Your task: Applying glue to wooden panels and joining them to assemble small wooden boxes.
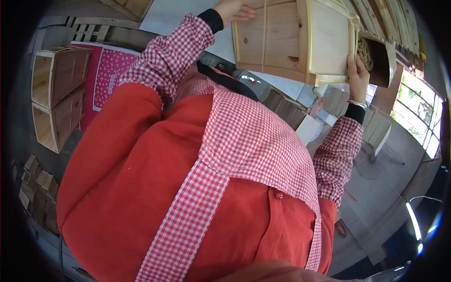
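Note:
A pale wooden box [331, 42] with a framed side lies at the top of the view, and a plank-faced wooden panel [282, 40] adjoins it on the left. My right hand [358, 77] grips the box's right edge near its lower corner, the thumb against the frame. Beside the panel's upper left, my left hand [236, 10] has its fingers stretched out and holds nothing. Whether those fingertips touch the wood, I cannot tell. Right of the box is a dark, curved container [378, 58] with thin straw-coloured pieces inside.
Two open wooden boxes [61, 77] are stacked at far left, above a heap of wood blocks [37, 188]. A pink patterned sheet [112, 73] lies nearby. Below the panel stands a grey round container [253, 84]. Long wooden strips [394, 23] fill the upper right.

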The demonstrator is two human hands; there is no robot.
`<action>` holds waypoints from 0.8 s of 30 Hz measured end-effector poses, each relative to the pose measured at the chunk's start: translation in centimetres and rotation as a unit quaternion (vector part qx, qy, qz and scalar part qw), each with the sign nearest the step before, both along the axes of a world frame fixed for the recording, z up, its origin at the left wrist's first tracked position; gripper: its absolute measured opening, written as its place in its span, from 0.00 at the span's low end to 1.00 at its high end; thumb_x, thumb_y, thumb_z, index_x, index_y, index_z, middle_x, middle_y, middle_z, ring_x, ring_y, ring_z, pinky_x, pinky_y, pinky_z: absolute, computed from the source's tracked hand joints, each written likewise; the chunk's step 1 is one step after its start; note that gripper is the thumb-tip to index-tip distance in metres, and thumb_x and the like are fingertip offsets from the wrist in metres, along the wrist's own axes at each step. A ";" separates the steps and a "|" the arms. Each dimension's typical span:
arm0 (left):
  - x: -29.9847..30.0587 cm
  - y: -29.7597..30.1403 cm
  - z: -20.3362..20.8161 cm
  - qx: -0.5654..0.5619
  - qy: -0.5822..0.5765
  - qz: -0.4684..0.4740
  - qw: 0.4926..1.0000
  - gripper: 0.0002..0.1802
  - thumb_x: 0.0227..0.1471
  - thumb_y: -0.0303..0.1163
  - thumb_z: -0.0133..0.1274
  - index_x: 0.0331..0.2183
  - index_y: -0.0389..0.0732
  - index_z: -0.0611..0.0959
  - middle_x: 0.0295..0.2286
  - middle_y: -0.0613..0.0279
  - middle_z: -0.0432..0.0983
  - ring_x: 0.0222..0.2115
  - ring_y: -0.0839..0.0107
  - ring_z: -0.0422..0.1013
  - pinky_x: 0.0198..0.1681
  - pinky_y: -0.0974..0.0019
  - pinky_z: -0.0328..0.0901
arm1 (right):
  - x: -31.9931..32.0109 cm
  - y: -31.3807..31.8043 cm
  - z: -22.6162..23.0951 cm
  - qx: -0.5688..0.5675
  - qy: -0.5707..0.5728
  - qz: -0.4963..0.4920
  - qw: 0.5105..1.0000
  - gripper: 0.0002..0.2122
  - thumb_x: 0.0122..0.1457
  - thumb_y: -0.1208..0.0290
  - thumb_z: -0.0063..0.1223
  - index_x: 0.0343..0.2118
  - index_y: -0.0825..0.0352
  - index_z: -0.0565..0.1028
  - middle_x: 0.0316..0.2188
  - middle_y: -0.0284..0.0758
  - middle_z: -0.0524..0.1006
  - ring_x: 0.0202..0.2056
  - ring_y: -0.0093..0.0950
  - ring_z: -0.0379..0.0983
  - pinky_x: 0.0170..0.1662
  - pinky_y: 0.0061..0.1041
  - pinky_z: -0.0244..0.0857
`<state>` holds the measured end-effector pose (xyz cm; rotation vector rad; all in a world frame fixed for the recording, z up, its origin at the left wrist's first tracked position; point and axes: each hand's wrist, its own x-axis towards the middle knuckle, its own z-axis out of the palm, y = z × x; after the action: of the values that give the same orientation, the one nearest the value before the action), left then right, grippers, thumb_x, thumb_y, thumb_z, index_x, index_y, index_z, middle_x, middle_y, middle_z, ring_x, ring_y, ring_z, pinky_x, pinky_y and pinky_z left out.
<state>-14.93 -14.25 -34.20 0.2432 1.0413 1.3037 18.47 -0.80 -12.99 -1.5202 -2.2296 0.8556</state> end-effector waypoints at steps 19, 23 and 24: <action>3.5 1.5 18.5 0.138 0.219 -0.088 0.962 0.18 0.55 0.39 0.51 0.41 0.35 0.77 0.29 0.65 0.76 0.28 0.76 0.74 0.28 0.71 0.69 | -3.8 -2.6 3.2 0.060 -0.003 -0.017 0.998 0.13 0.58 0.65 0.47 0.30 0.73 0.74 0.18 0.34 0.72 0.23 0.20 0.65 0.27 0.25 0.59; 1.5 3.9 16.2 0.092 0.221 -0.127 0.963 0.21 0.56 0.42 0.49 0.45 0.36 0.76 0.32 0.64 0.77 0.31 0.75 0.75 0.32 0.71 0.70 | -1.3 0.0 -3.1 0.083 0.088 -0.027 0.992 0.14 0.55 0.67 0.49 0.21 0.75 0.73 0.13 0.32 0.69 0.18 0.19 0.62 0.22 0.27 0.56; 1.1 4.0 15.2 0.051 0.216 -0.136 0.966 0.22 0.57 0.43 0.48 0.46 0.37 0.76 0.34 0.64 0.78 0.32 0.75 0.75 0.34 0.70 0.70 | -1.3 0.1 -3.6 0.078 0.100 -0.028 0.992 0.14 0.55 0.67 0.49 0.21 0.75 0.73 0.13 0.32 0.69 0.18 0.19 0.62 0.22 0.27 0.56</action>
<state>-13.81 -10.21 -19.00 0.7492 1.2542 1.0760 17.20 -0.71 -16.58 -1.3566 -2.0491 0.7606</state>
